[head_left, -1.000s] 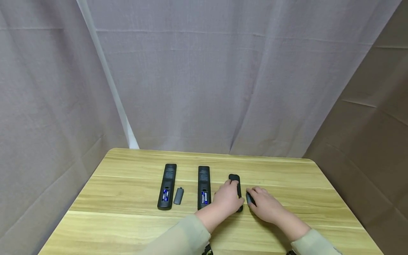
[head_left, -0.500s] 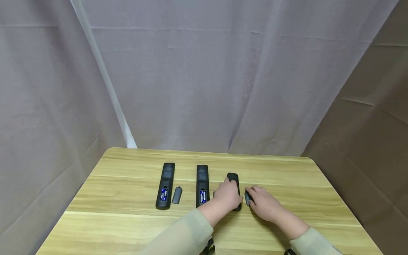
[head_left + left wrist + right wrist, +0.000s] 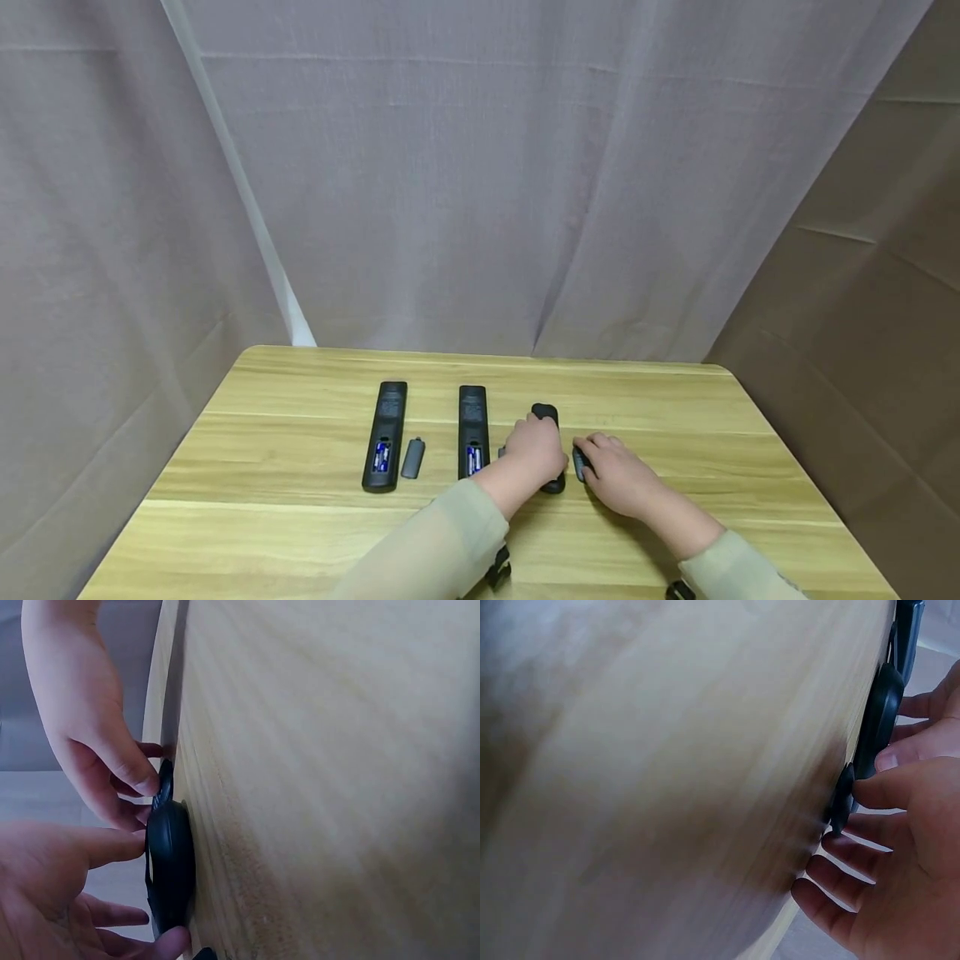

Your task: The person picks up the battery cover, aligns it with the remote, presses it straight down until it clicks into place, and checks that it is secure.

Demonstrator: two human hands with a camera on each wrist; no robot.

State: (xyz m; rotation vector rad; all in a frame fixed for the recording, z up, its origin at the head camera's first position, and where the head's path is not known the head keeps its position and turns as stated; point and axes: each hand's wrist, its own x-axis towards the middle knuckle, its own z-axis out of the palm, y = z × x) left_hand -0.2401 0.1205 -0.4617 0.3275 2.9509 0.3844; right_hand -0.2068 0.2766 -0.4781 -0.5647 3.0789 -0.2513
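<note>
remote (image 3: 545,411) partly behind left hand (image 3: 535,450)

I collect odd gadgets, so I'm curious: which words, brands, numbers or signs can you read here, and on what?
None can be read.
Faint label on the long black plastic remote farthest left: too small.
Faint label on the similar black middle remote: too small.
Blue-and-silver cylindrical batteries in both: any markings too small.
Black plastic remote under the left hand: mostly covered, no text readable.
</note>
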